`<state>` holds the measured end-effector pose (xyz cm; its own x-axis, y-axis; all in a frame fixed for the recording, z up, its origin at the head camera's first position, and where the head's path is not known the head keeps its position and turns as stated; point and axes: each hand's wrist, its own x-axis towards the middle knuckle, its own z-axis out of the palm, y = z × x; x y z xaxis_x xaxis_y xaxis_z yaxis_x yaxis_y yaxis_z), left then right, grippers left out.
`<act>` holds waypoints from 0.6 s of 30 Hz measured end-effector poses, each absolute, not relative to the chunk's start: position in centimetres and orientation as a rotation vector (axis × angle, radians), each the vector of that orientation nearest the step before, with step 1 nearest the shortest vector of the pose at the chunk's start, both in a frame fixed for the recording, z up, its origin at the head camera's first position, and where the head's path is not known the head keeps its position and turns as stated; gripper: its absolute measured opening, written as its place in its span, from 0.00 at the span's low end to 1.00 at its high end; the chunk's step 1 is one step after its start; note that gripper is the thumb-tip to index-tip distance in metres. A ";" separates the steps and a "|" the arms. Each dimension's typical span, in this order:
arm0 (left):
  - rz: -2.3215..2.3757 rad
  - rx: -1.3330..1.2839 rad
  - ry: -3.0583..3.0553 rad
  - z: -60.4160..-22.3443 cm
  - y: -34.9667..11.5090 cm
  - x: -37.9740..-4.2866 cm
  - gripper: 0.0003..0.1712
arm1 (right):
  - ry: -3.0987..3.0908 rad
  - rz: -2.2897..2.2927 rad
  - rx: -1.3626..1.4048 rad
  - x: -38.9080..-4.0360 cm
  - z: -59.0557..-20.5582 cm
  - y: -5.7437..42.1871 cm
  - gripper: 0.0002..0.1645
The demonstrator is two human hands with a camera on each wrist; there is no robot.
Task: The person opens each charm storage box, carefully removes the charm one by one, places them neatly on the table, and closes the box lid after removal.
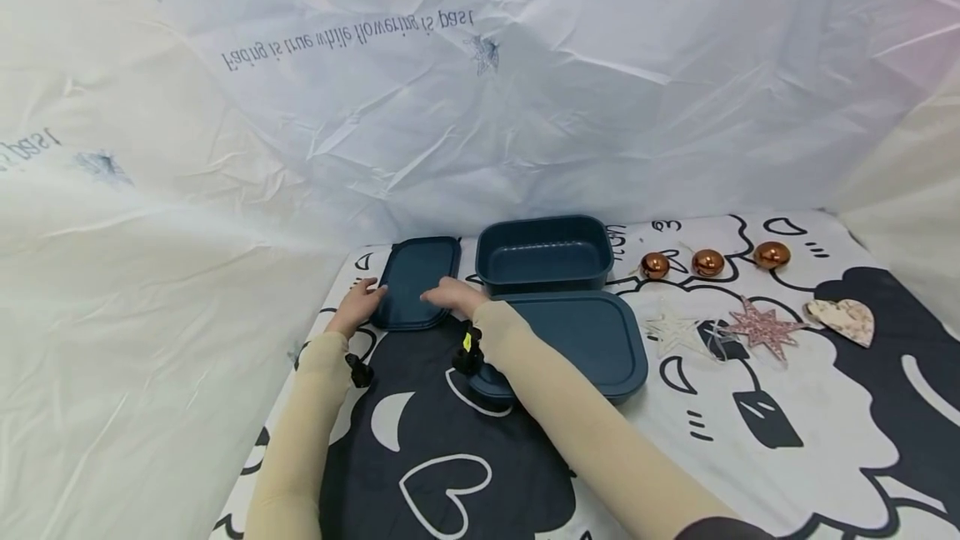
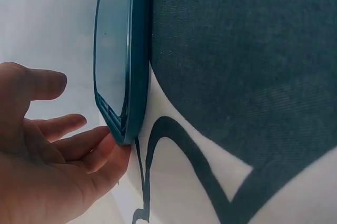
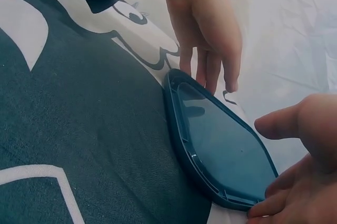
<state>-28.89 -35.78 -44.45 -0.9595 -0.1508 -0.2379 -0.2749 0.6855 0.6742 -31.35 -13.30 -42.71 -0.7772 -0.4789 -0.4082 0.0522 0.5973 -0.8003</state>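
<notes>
A dark blue rectangular lid (image 1: pixel 411 283) lies on the patterned cloth at the back left, a ridged groove running inside its rim. My left hand (image 1: pixel 358 308) is at its left edge. In the left wrist view the left fingertips (image 2: pixel 120 153) touch the lid's corner, while the thumb stands away from it. Across the lid, my right hand (image 1: pixel 456 297) reaches over its right side. The right wrist view shows the right fingers (image 3: pixel 268 205) against the rim, thumb raised and apart. Neither thumb presses on the lid.
A deep blue container (image 1: pixel 546 261) stands open at the back. In front of it sits a lidded blue box (image 1: pixel 592 348), under my right forearm. To the right lie copper baubles (image 1: pixel 707 262), a white star (image 1: pixel 675 332), a pink star (image 1: pixel 763 329) and a heart ornament (image 1: pixel 846 319).
</notes>
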 end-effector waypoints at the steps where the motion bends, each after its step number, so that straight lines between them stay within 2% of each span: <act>1: 1.136 -0.349 2.741 -44.4 -35.7 -28.8 0.39 | 2.216 -1.146 -0.333 -31.3 -42.7 -13.3 0.41; 11: 1.251 -0.361 2.743 -45.1 -35.7 -28.4 0.35 | 2.207 -1.295 -0.287 -30.8 -42.9 -12.8 0.40; 14: 1.317 -0.325 2.741 -44.4 -35.9 -28.1 0.35 | 2.218 -1.378 -0.263 -30.7 -42.9 -12.7 0.37; 15: 1.351 -0.318 2.739 -44.2 -36.0 -28.0 0.35 | 2.230 -1.404 -0.251 -30.7 -42.9 -12.7 0.31; 18: 1.427 -0.314 2.759 -43.3 -36.2 -27.7 0.33 | 2.237 -1.491 -0.264 -30.5 -42.7 -12.7 0.28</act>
